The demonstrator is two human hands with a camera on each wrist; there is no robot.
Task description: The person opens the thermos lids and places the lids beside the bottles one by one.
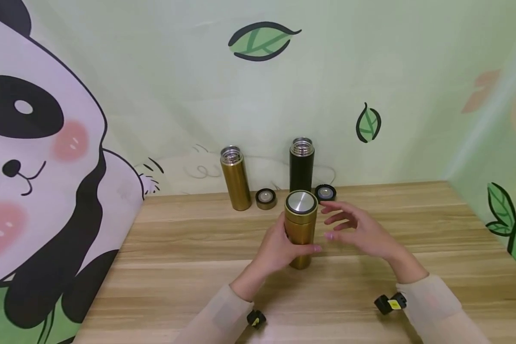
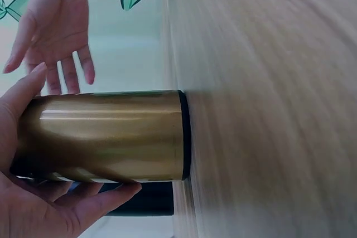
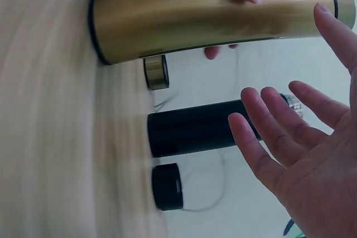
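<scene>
A gold thermos flask (image 1: 300, 229) with its lid on stands upright near the middle of the table. My left hand (image 1: 276, 246) grips its body from the left, thumb across the front. To the right of the flask, my right hand (image 1: 361, 229) hovers with fingers spread and apart from it; the right wrist view shows that palm (image 3: 329, 165) holding nothing. Behind stand a lidless gold flask (image 1: 236, 181) and a lidless black flask (image 1: 301, 165), partly hidden by the front one. A gold lid (image 1: 265, 198) and a black lid (image 1: 325, 192) lie beside them.
The wooden table (image 1: 176, 286) meets a pale green backdrop (image 1: 176, 95) just behind the bottles. A large panda picture (image 1: 38, 143) covers the left side. Small black devices (image 1: 389, 303) sit at both sleeves.
</scene>
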